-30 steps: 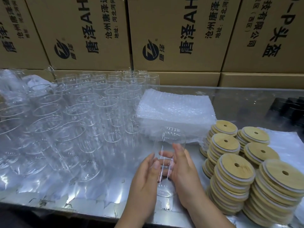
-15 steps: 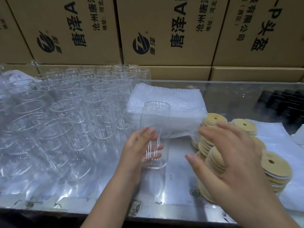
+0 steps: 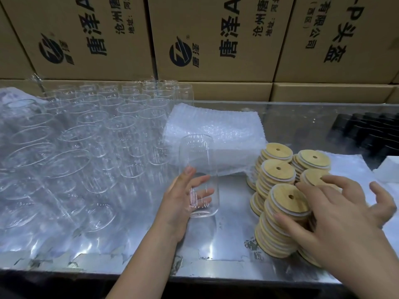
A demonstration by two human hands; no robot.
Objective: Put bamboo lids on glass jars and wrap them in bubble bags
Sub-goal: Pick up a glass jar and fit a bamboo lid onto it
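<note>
Entry, 1.0 s interval. At the start you clasped the glass jar [image 3: 198, 160] with both hands. Now only your left hand [image 3: 183, 199] holds it, thumb on its left side and fingers showing through the glass, well left of the nearest stack of bamboo lids [image 3: 285, 201]. Your right hand [image 3: 336, 214] has left the jar and crossed to that stack. At 0.5 s ago it hovered above the stack. It now sits lower, with the thumb against the stack's near side and the fingers spread over the top lid and the stacks behind.
</note>
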